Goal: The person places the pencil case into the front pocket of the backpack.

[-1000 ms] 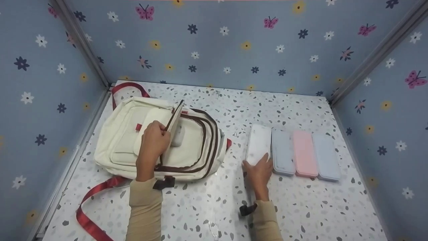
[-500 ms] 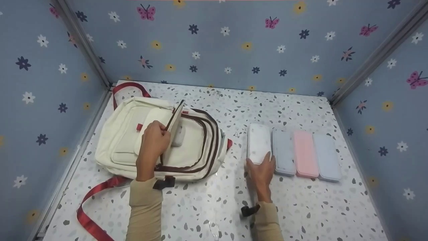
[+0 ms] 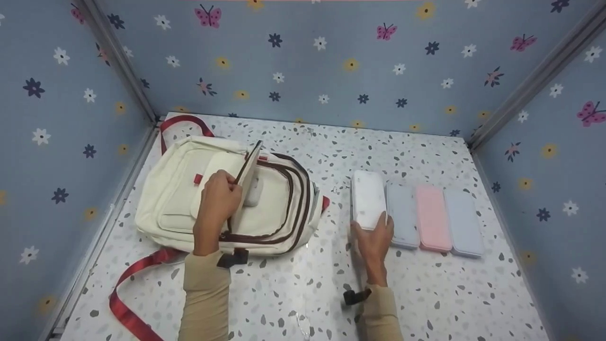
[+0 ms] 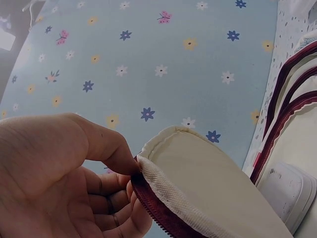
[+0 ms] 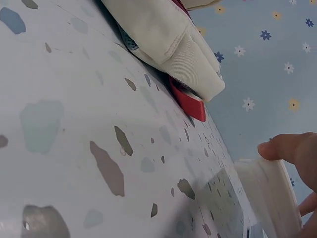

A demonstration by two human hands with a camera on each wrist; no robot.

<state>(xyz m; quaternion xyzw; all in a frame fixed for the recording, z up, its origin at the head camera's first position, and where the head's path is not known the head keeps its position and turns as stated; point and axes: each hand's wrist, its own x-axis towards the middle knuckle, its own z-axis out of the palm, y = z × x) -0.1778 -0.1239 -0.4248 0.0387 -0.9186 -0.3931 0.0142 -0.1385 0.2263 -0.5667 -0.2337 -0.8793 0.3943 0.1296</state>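
Observation:
A cream backpack [image 3: 177,203] with dark red zips lies on the left of the table. My left hand [image 3: 218,199] pinches the zipped edge of its raised front flap [image 4: 198,173], holding the pocket open. Inside that pocket sits a small light grey case [image 3: 254,192], partly hidden by the flap in the head view. My right hand [image 3: 375,241] grips the near end of a white oblong case [image 3: 369,199], thumb and fingers on its two sides. In the right wrist view this white case [image 5: 270,193] is tilted, with a shadow on the table beside it.
Right of the white case, a grey-blue case [image 3: 402,215], a pink case [image 3: 433,218] and a pale blue case [image 3: 463,222] lie in a row. A red strap [image 3: 128,308] trails toward the front left. Patterned panels [image 3: 312,61] enclose the speckled table [image 3: 293,293].
My right hand has shifted slightly right and away from me with the white case, which now overlaps the grey-blue case's edge in the head view. The left hand stays on the flap.

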